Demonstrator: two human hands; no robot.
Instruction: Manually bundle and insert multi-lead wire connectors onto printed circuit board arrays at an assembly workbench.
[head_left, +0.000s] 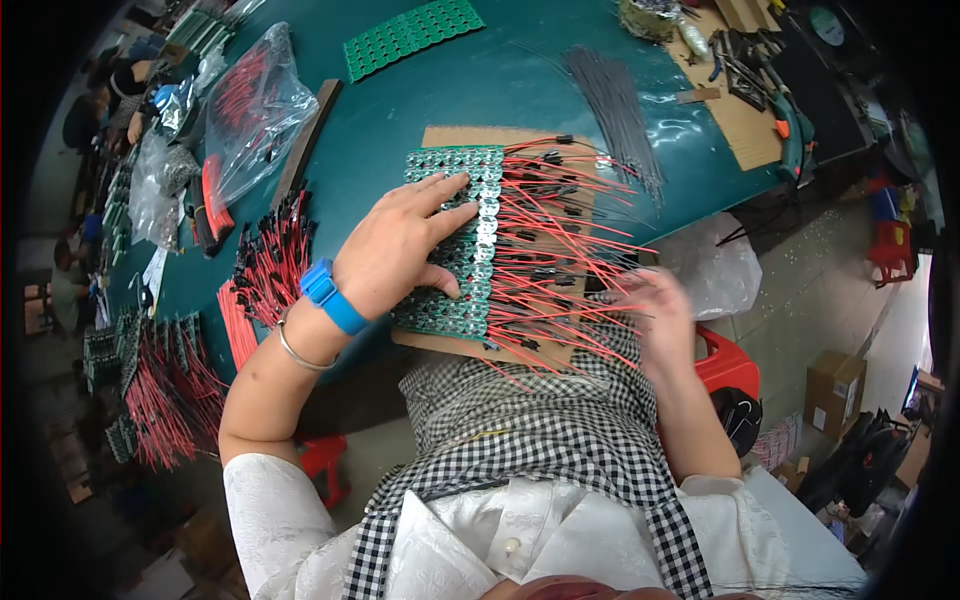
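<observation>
A green circuit board panel lies on a piece of brown cardboard in front of me. Red wires fan out from its right edge, with black wires and black connectors among them. Fingers spread, my left hand rests flat on the panel; a blue band and a bracelet are on that wrist. At the wires' free ends is my right hand, smeared by motion. Its fingers are near or on the red wires, but whether they grip any is not clear.
Another green panel lies at the back of the green table. A bundle of dark wires is at the right rear. Wired boards and red wire bundles sit to the left. A red stool stands right.
</observation>
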